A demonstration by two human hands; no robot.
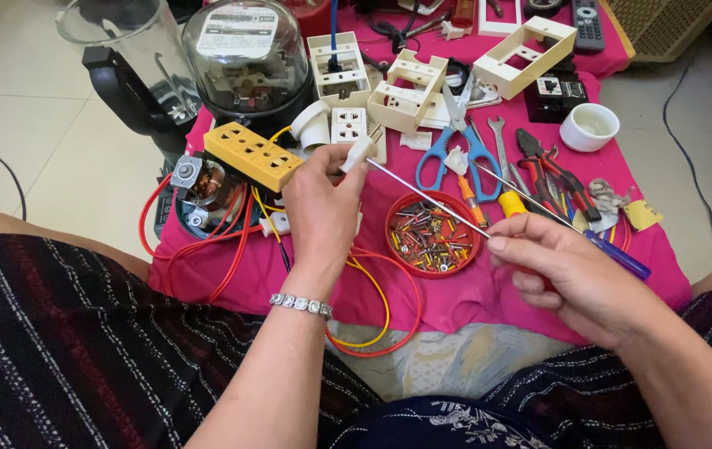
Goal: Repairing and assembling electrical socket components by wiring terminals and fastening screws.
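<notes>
The left hand (pixel 323 208) pinches a small white plastic electrical part (pixel 358 153) while right-hand fingers (pixel 531 249) close on a long thin metal screwdriver (pixel 431 196), tip just meeting the part, screw work seemingly barely begun

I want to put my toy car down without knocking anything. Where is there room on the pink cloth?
Bare pink cloth lies along the near edge, between the round red screw dish and the right hand. A smaller patch sits right of the white cup. The far half, around the blue-handled scissors and cream socket frames, is crowded.
</notes>
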